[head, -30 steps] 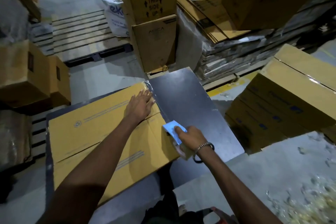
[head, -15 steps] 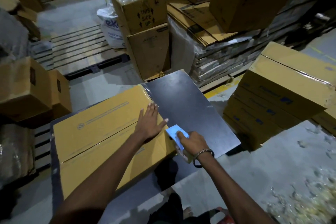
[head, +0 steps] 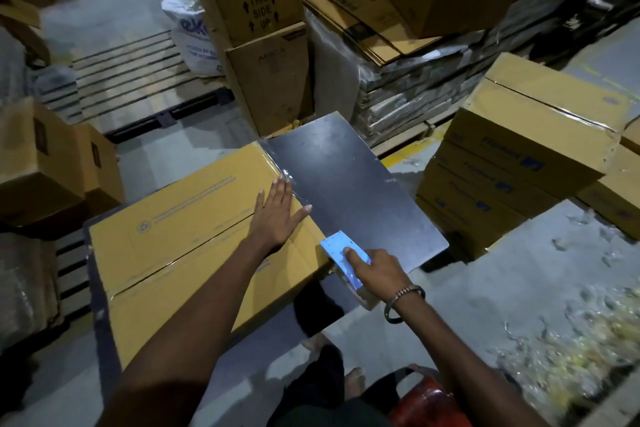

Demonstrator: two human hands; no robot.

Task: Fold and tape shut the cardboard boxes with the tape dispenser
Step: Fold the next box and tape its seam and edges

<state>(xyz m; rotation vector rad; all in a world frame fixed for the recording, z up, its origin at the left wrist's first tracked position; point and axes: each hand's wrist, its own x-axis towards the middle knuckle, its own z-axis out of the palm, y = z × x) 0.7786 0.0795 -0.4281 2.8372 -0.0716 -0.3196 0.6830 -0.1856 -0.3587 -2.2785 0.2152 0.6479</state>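
Note:
A yellow cardboard box (head: 180, 236) lies on a dark table (head: 363, 191), its top flaps folded shut with a seam running left to right. My left hand (head: 277, 215) presses flat on the flaps at the box's right edge, fingers straight. My right hand (head: 375, 267) grips a blue tape dispenser (head: 337, 248) against the box's near right corner. A shiny strip of clear tape (head: 289, 180) runs along the right edge of the box beyond my left hand.
Taped yellow boxes (head: 526, 156) are stacked on the right. Brown cartons (head: 263, 45) and a pallet of flat cardboard (head: 398, 80) stand behind the table. More cartons (head: 45, 156) sit at the left beside a slatted pallet (head: 131, 80). A red object (head: 429, 402) is near my feet.
My left hand slid nearer along the box's right edge and stays flat. The right hand keeps the dispenser at the near right corner. The camera has shifted a little.

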